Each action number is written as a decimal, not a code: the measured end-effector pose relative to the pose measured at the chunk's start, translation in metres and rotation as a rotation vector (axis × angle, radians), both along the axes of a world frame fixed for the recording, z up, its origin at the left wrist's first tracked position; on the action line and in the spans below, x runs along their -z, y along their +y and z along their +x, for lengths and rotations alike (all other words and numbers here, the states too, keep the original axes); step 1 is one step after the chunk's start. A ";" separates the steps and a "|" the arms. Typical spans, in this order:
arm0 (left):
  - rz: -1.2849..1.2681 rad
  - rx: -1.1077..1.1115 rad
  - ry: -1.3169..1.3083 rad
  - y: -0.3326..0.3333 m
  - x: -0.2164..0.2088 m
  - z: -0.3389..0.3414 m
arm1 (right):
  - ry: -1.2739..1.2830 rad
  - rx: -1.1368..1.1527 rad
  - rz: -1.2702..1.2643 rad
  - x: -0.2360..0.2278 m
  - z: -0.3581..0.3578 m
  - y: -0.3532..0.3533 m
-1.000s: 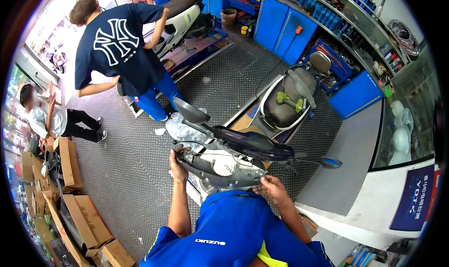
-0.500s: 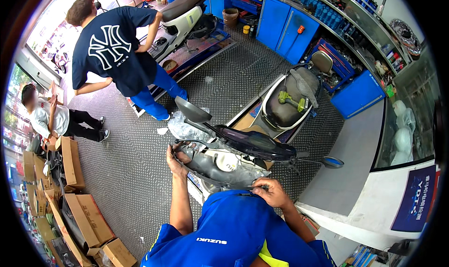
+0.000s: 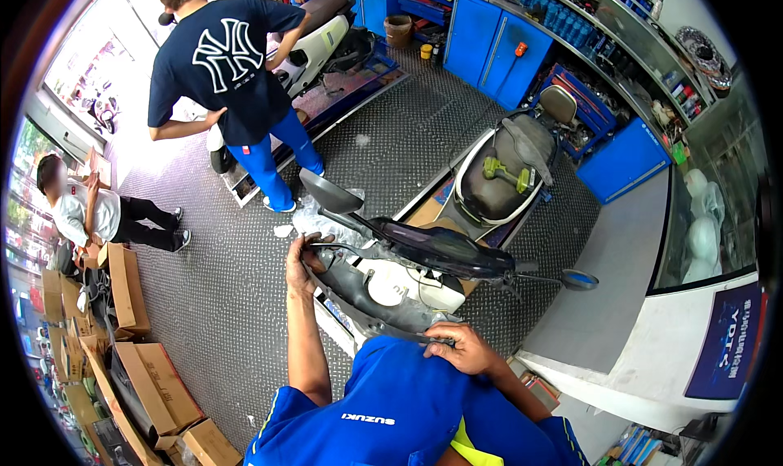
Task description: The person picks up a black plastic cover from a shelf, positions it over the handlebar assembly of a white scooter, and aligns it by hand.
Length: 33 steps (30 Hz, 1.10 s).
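Observation:
A dark grey moulded plastic scooter panel is between my two hands, low in front of my body. My left hand is closed around its left end, its fingers partly hidden behind the edge. At the near right edge, my right hand pinches the panel's rim between thumb and fingers. Just beyond the panel stands the scooter's white front body, with a thin cable across it. Above that are the dark handlebar cover, a left mirror and a right mirror.
A green cordless drill lies on the scooter's seat. Clear plastic wrap is on the floor. One person stands near another scooter; a second person is far left. Cardboard boxes line the left; a counter stands right.
The panel has tilted and shifted slightly, showing more of the white body. My left hand has moved up a little, my right hand left and down. The standing person has shifted to the right.

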<state>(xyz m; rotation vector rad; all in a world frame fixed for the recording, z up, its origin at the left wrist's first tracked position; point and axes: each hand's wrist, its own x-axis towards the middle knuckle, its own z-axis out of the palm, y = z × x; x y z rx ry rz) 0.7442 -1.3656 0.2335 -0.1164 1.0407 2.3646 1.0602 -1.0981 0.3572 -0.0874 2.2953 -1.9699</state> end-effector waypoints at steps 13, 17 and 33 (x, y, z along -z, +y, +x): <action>-1.006 0.228 0.059 -0.011 -0.063 -0.026 | -0.037 -0.045 0.078 -0.031 -0.011 -0.009; -1.154 0.306 0.134 -0.011 -0.070 -0.043 | -0.135 -0.127 0.059 -0.042 -0.017 -0.015; -1.134 0.320 0.365 0.009 -0.097 -0.024 | -0.303 0.073 -0.196 -0.011 0.017 0.045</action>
